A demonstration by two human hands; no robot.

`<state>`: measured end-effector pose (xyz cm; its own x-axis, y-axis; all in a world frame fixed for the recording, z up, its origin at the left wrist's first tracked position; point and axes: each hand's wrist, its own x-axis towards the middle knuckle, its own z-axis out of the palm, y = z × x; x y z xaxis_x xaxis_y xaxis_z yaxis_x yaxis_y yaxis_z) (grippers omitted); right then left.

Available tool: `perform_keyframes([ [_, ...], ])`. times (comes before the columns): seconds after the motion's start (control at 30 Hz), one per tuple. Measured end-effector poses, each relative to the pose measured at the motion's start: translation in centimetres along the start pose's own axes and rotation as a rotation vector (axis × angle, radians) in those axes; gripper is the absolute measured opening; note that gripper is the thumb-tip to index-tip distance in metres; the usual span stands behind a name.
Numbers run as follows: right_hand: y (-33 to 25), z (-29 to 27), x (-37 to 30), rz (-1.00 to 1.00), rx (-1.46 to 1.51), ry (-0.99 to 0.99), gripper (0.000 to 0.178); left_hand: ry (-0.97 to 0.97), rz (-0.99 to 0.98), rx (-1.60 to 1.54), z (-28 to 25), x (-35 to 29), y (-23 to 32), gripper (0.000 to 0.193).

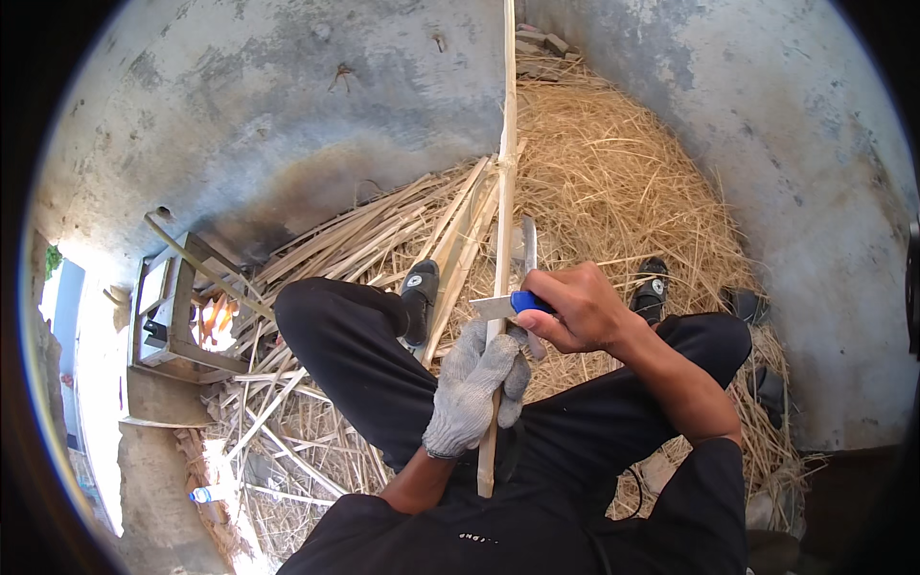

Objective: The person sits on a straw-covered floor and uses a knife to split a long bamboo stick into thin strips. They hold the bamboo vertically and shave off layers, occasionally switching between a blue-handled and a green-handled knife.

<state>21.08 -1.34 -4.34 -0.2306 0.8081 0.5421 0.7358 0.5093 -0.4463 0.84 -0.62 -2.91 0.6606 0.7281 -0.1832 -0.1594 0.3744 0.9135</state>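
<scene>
A long, pale wooden strip (505, 230) stands in front of the person's body, its lower end between the thighs and its upper part running out past the top edge of the view. The left hand (474, 388), in a grey knitted glove, is wrapped around the strip near its lower end. Just above the glove, the bare right hand (580, 307) grips the blue handle of a knife (528, 302), whose short, flat blade (489, 308) points left and lies across the strip. A narrow grey piece (530, 241) shows just beside the strip, partly hidden by the right hand; what it is cannot be told. The person sits with knees spread, in dark trousers (355, 355), the left shoe (419, 297) and the right shoe (652, 287) set out on either side of the strip. Beyond the left shoe, more strips (383, 216) lie in a loose heap, while a thick bed of straw (613, 163) covers the floor ahead and to the right. A dark slipper (770, 393) lies near the right knee. Farther left are a wooden frame (179, 311) and, below it, a clear bottle (213, 494) with a blue cap, lying on its side. A stained grey wall (287, 57) curves around the far side.
</scene>
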Motion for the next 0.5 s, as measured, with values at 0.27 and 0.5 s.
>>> perform_keyframes([
  [0.27,0.2,0.3,-0.7,-0.054,-0.051,0.049,0.051,0.013,-0.077,-0.036,0.9,-1.2,1.3,0.022],
  [0.5,0.6,1.4,-0.2,-0.166,-0.308,0.229,0.061,0.071,-0.082,-0.017,0.8,-1.7,0.0,0.022],
])
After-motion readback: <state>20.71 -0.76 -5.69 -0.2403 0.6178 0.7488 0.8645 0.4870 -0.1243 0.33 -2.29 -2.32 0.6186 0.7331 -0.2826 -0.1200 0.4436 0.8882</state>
